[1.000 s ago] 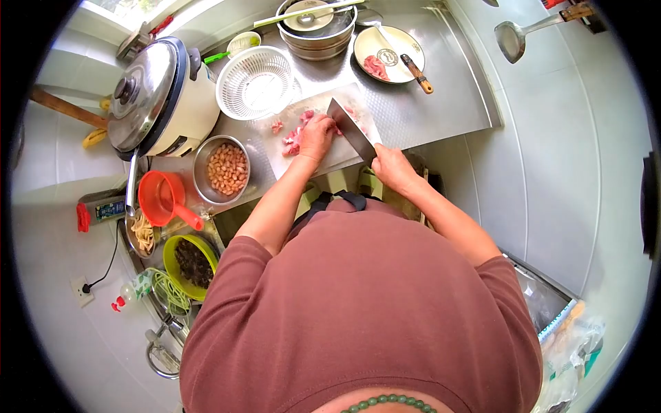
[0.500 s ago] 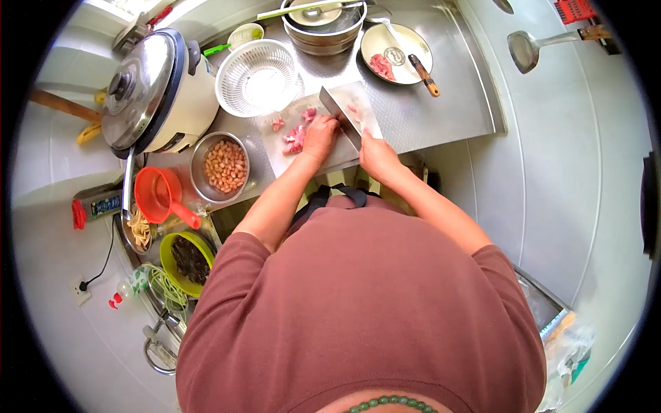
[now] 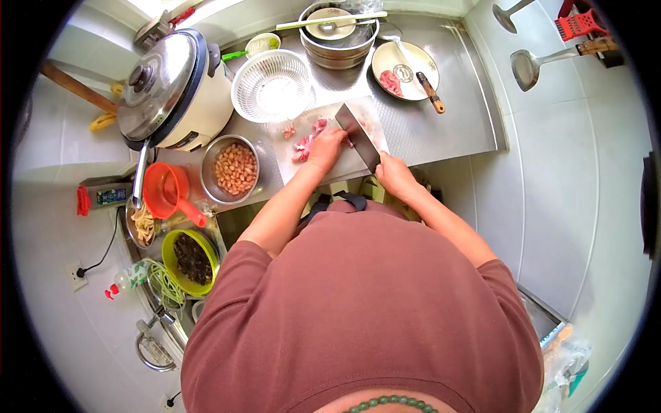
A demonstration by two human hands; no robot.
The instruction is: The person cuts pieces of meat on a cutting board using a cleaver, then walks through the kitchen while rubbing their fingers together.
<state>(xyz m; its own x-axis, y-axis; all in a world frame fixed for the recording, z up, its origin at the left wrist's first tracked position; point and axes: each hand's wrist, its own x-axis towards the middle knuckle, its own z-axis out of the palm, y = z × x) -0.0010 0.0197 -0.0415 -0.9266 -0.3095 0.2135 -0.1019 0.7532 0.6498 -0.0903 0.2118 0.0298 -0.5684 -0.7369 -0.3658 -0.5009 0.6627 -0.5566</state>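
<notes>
My right hand [image 3: 396, 175] grips the handle of a cleaver [image 3: 359, 135], whose broad dark blade slants across the cutting board [image 3: 352, 164]. Close by on the blade's left side, my left hand [image 3: 326, 147] rests on the board with its fingers bent down. Whatever lies under those fingers is mostly hidden. Pink raw meat pieces [image 3: 302, 147] lie just left of that hand, and a few small bits sit on the blade's far side.
A plate [image 3: 421, 65] with meat and a knife stands back right. Behind the board are a white basket [image 3: 272, 86] and a steel pot [image 3: 337, 55]. Leftward are a bowl of peanuts [image 3: 235, 169], a red dipper [image 3: 165, 193], a large cooker [image 3: 196, 103] and a green bowl [image 3: 191, 261].
The whole view has shifted slightly, so things appear lower and further right. The cleaver and my right hand have moved a little toward my body. My left hand stays beside the blade.
</notes>
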